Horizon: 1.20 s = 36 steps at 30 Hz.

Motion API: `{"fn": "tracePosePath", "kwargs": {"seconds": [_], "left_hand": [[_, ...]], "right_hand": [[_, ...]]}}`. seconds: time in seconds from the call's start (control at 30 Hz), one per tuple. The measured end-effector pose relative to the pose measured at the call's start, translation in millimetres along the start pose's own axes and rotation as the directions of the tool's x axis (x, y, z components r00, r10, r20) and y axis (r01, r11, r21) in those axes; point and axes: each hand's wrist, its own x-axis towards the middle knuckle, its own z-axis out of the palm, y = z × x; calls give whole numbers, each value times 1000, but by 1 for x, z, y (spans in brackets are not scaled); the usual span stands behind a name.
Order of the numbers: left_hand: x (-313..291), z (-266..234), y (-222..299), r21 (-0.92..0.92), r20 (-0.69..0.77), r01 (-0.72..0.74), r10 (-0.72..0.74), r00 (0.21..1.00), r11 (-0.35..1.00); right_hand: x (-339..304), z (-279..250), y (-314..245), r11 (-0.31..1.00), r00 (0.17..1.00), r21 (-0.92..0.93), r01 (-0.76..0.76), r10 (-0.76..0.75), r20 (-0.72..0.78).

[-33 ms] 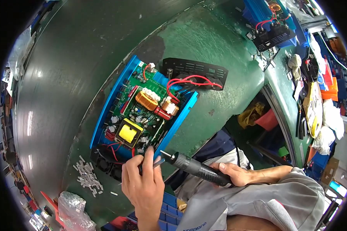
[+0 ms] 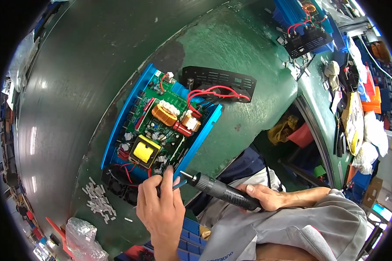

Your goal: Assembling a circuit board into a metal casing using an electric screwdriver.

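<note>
My right hand [image 2: 268, 198] is wrapped round a black electric screwdriver [image 2: 224, 190], its silver bit pointing left toward the near edge of a blue metal case [image 2: 200, 138]. In the case lies a green circuit board [image 2: 154, 92] with copper coils and a yellow transformer [image 2: 143, 151]. My left hand [image 2: 162, 209] reaches over the case's near end, fingers bent close together. A thin blue-grey piece [image 2: 179, 184] sticks out between its fingers; the rest of it is hidden. Red wires run from the board to a black slotted end plate [image 2: 220, 80] beyond the case.
Small whitish strips [image 2: 99, 201] lie in a pile left of the case, near a clear plastic bag [image 2: 82, 237]. Black fans [image 2: 116, 185] sit at the case's near left end. Another opened blue case [image 2: 287, 17] stands at the far right. Bags and cloths [image 2: 370, 135] line the right side.
The case has shifted very slightly to the left in view. Both hands keep almost the same place and hold.
</note>
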Motion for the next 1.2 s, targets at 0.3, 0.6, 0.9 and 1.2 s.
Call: {"fn": "tracePosePath", "kwargs": {"seconds": [0.3, 0.6, 0.9, 1.2], "left_hand": [[7, -1, 1, -130, 69, -1, 10, 998, 992], [97, -24, -43, 132, -270, 41, -4, 963, 990], [134, 1, -76, 379, 4, -46, 48, 999, 924], [83, 11, -50, -570, 692, 790, -387, 610, 225]], "right_hand": [[17, 1, 20, 668, 849, 646, -370, -38, 526], [-21, -39, 23, 957, 990, -264, 119, -135, -46], [-27, -40, 25, 842, 875, -370, 393, -466, -131], [-14, -39, 23, 794, 729, -228, 564, -608, -316]]}}
